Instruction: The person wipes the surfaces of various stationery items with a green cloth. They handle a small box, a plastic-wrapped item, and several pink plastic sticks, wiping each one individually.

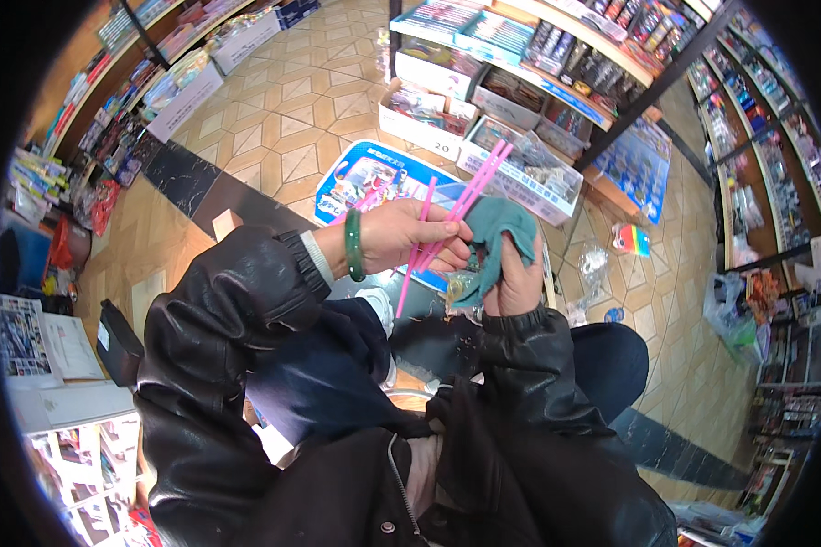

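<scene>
Several thin pink sticks (477, 179) are pinched in my left hand (410, 232), and they fan out above and below the fingers. A green bangle (354, 245) circles that wrist. A teal cloth (499, 225) is bunched in my right hand (516, 277), close beside the left fingertips; it covers part of that hand. Beneath the hands lies a blue printed board or box lid (335, 179) with more pink sticks (369, 198) on it. What the sticks are for cannot be told from here.
White cartons of packaged goods (421, 130) stand beyond the board, under a stocked shelf (506, 65). Clear plastic wrapping (592, 267) and a rainbow-coloured packet (631, 240) lie on the tiled floor to the right. Shelving (759, 150) lines the right side. A black box (118, 342) is at left.
</scene>
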Action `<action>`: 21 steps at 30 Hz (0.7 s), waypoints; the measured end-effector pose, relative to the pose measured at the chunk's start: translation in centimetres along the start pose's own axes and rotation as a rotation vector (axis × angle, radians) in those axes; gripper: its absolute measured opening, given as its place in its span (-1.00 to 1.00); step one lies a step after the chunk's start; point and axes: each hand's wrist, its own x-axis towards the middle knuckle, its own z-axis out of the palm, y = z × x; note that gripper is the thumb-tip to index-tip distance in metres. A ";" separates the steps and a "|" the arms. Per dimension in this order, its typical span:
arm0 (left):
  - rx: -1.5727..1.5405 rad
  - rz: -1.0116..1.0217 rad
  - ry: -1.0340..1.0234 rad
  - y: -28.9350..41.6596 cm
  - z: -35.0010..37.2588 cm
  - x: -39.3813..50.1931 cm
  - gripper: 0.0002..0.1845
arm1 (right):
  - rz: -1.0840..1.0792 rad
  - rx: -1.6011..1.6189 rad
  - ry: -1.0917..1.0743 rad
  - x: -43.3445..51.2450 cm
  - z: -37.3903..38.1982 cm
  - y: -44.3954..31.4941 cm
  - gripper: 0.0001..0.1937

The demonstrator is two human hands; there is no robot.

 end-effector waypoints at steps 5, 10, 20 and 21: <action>0.057 -0.030 0.025 0.0 1.5 1.2 -0.73 | -0.027 0.057 0.002 0.0 -0.2 -0.2 -0.63; 0.234 -0.081 0.054 -1.2 2.6 2.0 -0.72 | 0.070 -0.082 0.010 0.1 -0.8 -0.1 -0.63; 0.192 -0.246 -0.058 -1.4 2.3 1.8 -0.73 | -0.045 0.005 0.300 3.1 -3.8 -1.0 -0.71; 0.161 -0.237 -0.091 -1.5 2.2 1.7 -0.73 | -0.105 0.028 0.341 3.5 -4.3 -1.2 -0.72</action>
